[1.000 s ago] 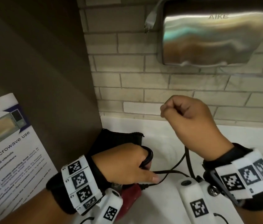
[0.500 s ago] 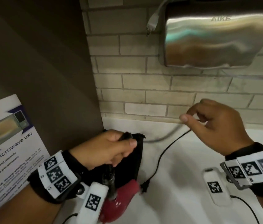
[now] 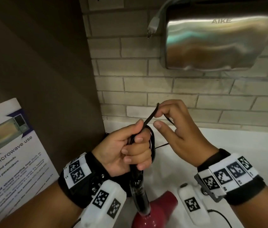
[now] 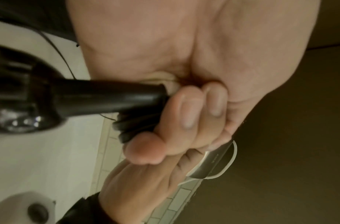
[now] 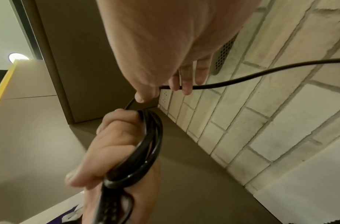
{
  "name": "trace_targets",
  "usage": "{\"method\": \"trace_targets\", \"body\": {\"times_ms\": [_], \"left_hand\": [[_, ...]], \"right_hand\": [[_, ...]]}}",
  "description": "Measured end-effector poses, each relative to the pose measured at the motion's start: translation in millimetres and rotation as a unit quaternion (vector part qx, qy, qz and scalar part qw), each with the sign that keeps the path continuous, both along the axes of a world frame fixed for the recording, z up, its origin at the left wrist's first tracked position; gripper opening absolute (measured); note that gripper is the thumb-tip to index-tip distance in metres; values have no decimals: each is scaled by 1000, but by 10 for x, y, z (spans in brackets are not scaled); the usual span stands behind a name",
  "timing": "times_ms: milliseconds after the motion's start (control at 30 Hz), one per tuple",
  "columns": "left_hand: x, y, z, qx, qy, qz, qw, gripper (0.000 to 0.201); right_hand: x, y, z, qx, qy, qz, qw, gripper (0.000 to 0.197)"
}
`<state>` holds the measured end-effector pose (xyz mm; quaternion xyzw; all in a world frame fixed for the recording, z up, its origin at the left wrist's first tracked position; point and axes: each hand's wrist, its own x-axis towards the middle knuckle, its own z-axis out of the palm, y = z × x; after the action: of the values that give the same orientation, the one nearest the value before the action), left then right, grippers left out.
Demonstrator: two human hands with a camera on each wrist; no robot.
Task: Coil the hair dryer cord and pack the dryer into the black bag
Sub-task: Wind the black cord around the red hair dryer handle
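So right now your left hand (image 3: 126,155) is clenching the coils of the cord (image 3: 148,122) together with the top of the dryer's black handle (image 3: 140,195), and the hair dryer (image 3: 156,209) is hanging below your fist with its red body down over the near edge of the white counter (image 3: 228,145). Your right hand (image 3: 177,127) is pinching the free run of cord just up and to the right of that fist, toward the brick wall.

The bit that matters: the strand is running diagonally from your left thumb up to your right fingertips (image 5: 182,86), then trailing off past them to the right. So I'm guessing the next loop is coming down from the right hand onto the left, and the left is just staying the anchor.

The black bag is mostly hiding behind your left wrist near the back left corner; I can't really make it out here.
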<state>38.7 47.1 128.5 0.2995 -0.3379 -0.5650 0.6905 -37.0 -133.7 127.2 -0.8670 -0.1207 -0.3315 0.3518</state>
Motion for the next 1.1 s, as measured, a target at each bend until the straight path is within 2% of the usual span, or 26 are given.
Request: {"method": "trace_targets", "body": {"times_ms": [100, 167, 267, 333, 433, 500, 600, 667, 733, 833, 867, 900, 1000, 1100], "left_hand": [[-59, -33, -16, -19, -6, -48, 999, 38], [-88, -43, 15, -34, -16, -63, 997, 36], [-70, -28, 107, -68, -5, -49, 996, 37], [0, 16, 189, -96, 13, -4, 995, 38], [165, 133, 295, -135, 22, 108, 985, 36], [238, 148, 303, -131, -3, 182, 975, 35], [252, 103, 235, -89, -98, 273, 953, 34], [209, 49, 156, -45, -176, 313, 932, 30], [157, -4, 65, 21, -283, 345, 895, 26], [58, -59, -8, 147, -456, 332, 813, 30], [29, -65, -21, 178, -468, 305, 810, 38], [4, -62, -32, 198, -457, 269, 824, 47], [-29, -12, -37, 196, -355, 164, 899, 70], [8, 28, -13, 111, -203, 86, 969, 67]], "right_hand": [[18, 0, 51, 5, 4, -21, 1000, 6], [34, 4, 38, 10, 28, -15, 999, 10], [34, 23, -79, 96, 92, 42, 990, 16], [17, 20, -209, 101, 120, 19, 987, 15], [-57, 25, -408, 58, 180, 6, 982, 10], [-190, 28, -476, -42, 202, 0, 978, 9], [-365, 121, -318, -239, 179, -26, 954, 21], [-426, 205, -102, -326, 158, -42, 931, 33], [-463, 245, 150, -350, 112, -59, 928, 33], [-494, 201, 518, -306, 57, -59, 949, 13], [-486, 186, 627, -293, 62, -49, 953, 10], [-468, 176, 709, -280, 73, -34, 956, 9], [-292, 42, 743, -203, 89, 0, 975, 8], [-57, -184, 546, -32, 109, 20, 993, 6]]}}
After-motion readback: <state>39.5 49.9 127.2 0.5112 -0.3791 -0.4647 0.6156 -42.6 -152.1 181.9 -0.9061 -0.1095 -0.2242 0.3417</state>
